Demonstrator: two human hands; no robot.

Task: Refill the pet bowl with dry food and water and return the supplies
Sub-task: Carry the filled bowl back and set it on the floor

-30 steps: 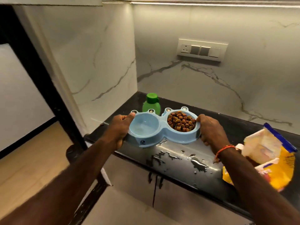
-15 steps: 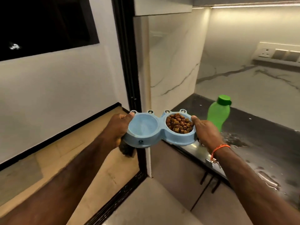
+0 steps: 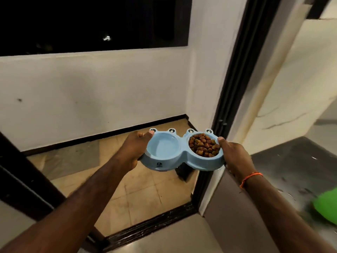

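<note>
Now left hand (image 3: 134, 147) and right hand (image 3: 232, 155) grip pet bowl (image 3: 182, 160) ends, kibble (image 3: 204, 145) in right well.

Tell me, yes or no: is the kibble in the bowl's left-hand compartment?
No. The kibble fills the right compartment of the blue double bowl, beside the right hand; the left compartment holds none.

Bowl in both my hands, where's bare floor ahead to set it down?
The tan tiled floor beyond the black door track looks bare, bordered by the white wall's dark skirting. Tighter by the door frame, where a dark object sits under the bowl, held by left hand and right hand.
</note>
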